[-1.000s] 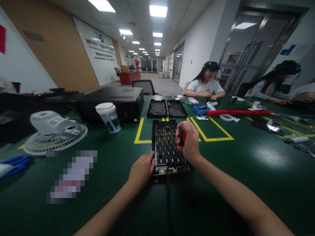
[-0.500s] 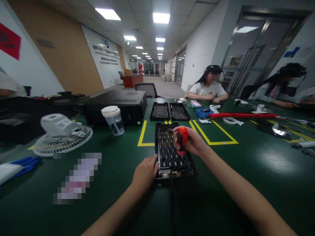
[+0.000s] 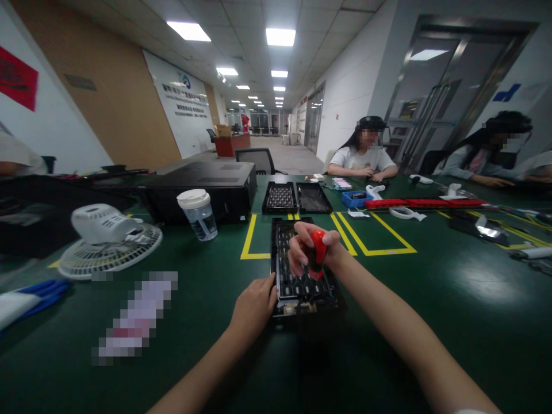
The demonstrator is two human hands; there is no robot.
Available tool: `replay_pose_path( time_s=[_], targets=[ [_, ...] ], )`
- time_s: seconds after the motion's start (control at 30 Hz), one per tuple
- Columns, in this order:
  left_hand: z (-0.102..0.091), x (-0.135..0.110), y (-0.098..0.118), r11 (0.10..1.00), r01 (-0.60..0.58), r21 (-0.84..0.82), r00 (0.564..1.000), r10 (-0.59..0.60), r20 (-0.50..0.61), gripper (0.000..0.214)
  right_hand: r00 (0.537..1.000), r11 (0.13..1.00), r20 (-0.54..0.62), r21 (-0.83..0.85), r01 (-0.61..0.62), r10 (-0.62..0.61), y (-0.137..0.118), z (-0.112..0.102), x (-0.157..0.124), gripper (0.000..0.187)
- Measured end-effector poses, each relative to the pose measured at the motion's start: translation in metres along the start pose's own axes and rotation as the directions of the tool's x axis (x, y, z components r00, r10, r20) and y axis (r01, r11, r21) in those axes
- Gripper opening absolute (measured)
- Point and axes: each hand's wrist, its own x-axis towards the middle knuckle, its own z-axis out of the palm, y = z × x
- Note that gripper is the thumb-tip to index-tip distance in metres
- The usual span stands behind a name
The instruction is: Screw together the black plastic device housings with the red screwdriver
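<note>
A black keyboard frame (image 3: 297, 276) with rows of empty key sockets lies lengthwise on the green table in front of me. My right hand (image 3: 308, 247) is wrapped round a red and black screwdriver handle (image 3: 318, 253), held upright over the frame's middle. My left hand (image 3: 254, 305) rests curled against the frame's near left edge, pressing on it. The tool's tip is hidden behind my fingers.
Two black trays (image 3: 293, 197) sit beyond the frame, past yellow floor-tape lines (image 3: 248, 241). A lidded plastic cup (image 3: 198, 214), a white fan (image 3: 110, 241) and a black case (image 3: 207, 190) stand at left. Two other people sit at the far right side with red and blue parts (image 3: 388, 202).
My right hand with the screwdriver has shifted left and nearer over the frame, and its fingers have turned round the handle. My left hand has stayed at the frame's edge.
</note>
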Motion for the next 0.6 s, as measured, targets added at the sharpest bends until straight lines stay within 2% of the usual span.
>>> replay_pose_path(
  time_s=[0.17, 0.37, 0.6],
  targets=[
    [0.0017, 0.0000, -0.0011, 1.000, -0.007, 0.008, 1.000, 0.007, -0.007, 0.037, 0.989, 0.985, 0.075, 0.110, -0.132, 0.124, 0.0005, -0.0001, -0.0011, 0.021],
    [0.0045, 0.0006, -0.0023, 1.000, -0.003, 0.013, 1.000, 0.004, -0.020, 0.037, 0.978, 0.970, 0.207, 0.236, -0.050, 0.000, 0.0082, -0.0075, -0.0016, 0.021],
    [0.0031, -0.0002, -0.0024, 1.000, -0.008, 0.012, 1.000, 0.008, -0.022, 0.037, 0.997, 0.981, 0.051, 0.188, 0.056, -0.067, 0.0079, -0.0080, -0.0070, 0.021]
  ],
)
